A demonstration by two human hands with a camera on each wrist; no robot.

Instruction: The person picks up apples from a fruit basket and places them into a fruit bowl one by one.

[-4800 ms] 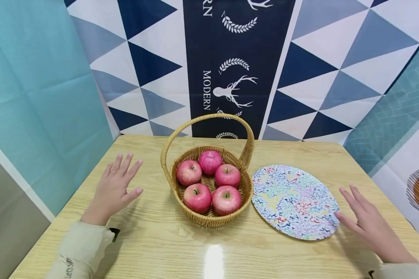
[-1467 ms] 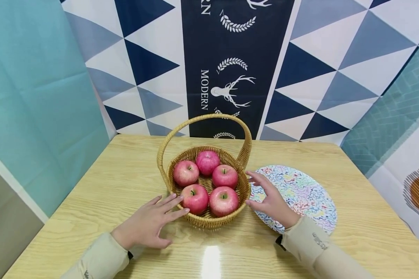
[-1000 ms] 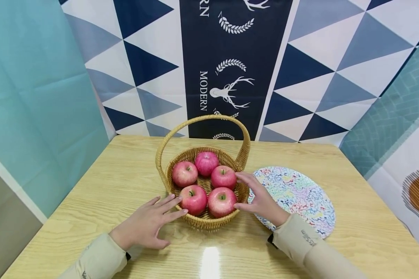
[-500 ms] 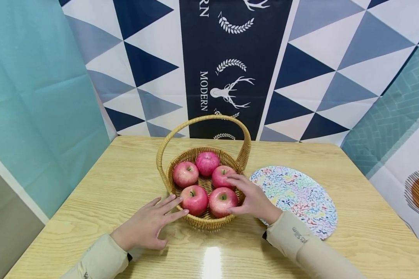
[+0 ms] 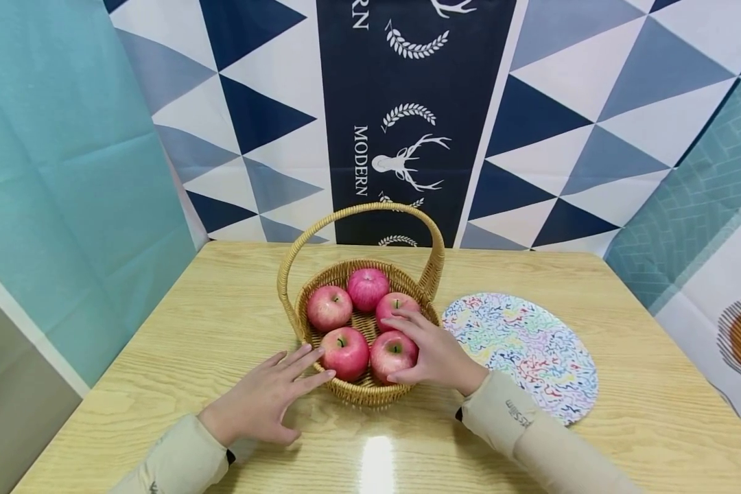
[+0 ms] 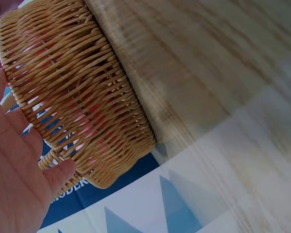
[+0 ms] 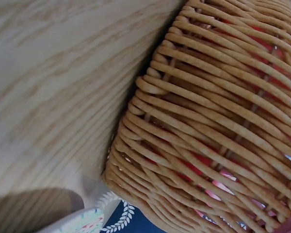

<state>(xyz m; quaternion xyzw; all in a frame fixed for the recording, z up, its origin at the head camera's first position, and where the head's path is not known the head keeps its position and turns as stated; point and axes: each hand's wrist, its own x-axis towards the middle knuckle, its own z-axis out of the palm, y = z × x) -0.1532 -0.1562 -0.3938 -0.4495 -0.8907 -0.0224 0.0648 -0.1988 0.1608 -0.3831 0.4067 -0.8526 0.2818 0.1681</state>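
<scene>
**Closing on the front apple**

My right hand (image 5: 435, 353) is curling over the front-right apple (image 5: 390, 351) in the basket (image 5: 370, 391), probably not yet gripping firmly. My left hand (image 5: 262, 398) is lying flat against the rim. Next: tightening, then lifting straight up.

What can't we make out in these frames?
- Head view: right hand covers part of the near-right apple; whether it grips is unclear.
- Left wrist view: left hand is cut off by the frame edge.
- Both wrist views: basket weave hides the apples; only red glimpses show.
</scene>
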